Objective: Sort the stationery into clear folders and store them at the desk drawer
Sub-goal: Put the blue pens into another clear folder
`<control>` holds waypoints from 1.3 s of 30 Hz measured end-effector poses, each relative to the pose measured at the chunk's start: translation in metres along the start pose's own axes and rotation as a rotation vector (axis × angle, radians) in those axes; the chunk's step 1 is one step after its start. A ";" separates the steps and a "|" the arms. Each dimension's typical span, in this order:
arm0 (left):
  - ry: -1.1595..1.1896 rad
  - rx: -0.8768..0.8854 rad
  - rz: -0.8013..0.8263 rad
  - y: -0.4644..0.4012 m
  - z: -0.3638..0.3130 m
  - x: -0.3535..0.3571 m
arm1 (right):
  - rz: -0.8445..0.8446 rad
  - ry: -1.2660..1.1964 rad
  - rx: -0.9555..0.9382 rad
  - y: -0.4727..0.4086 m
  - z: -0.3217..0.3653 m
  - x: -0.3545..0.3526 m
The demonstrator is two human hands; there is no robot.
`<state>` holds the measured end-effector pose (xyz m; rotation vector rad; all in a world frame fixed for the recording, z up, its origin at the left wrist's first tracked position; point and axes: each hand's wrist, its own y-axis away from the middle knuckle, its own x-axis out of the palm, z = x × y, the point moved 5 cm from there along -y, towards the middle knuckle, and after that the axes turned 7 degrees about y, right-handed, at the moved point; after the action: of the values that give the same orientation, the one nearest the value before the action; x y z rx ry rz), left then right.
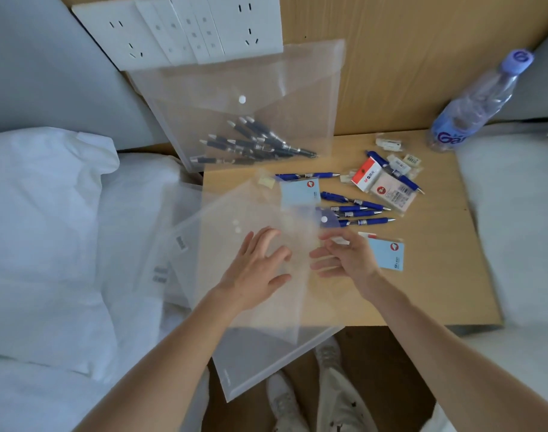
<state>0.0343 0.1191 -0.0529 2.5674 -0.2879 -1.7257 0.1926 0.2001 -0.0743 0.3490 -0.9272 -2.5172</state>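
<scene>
**Both hands spread on the near clear folder**

Your left hand (260,263) lies flat with fingers spread on the near clear folder (235,244), gripping nothing. Your right hand (344,257) sits just beside it with fingers loosely extended over the folder's right edge; motion blur hides whether its fingertips pinch the plastic, so you cannot tell.

Take the small wooden desk (437,275) as the landmark. The near folder covers the desk's left half and overhangs its front edge. More empty folders (173,260) lie off the desk's left side, on the white bedding (48,229). A second clear folder (266,120), holding a bunch of dark pens (254,145), leans at the desk's back left corner, against the white socket panel (179,29).

Loose blue pens (356,210) lie at the desk's middle. One blue sticky-note pad (300,191) rests beside them, another (388,254) just right of your right hand. Packaged erasers (388,185) sit toward the back. A water bottle (475,104) stands at the back right corner.
</scene>
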 end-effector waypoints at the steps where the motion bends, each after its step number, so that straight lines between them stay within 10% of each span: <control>1: -0.013 0.005 -0.010 0.000 0.000 -0.002 | -0.012 -0.010 0.003 0.000 -0.001 -0.001; 12: -0.200 -0.383 0.071 -0.005 0.039 -0.056 | -0.102 -0.067 -0.012 -0.005 0.007 -0.005; 22: -0.021 0.037 -0.125 -0.003 0.024 -0.077 | -0.285 -0.160 0.037 -0.022 0.011 -0.012; 39: -0.064 -0.248 -0.236 -0.009 0.028 -0.062 | -0.592 0.145 0.138 -0.045 -0.006 -0.063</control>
<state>-0.0130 0.1404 -0.0085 2.4499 0.2244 -1.7853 0.2356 0.2576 -0.1037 0.9590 -1.0589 -2.8940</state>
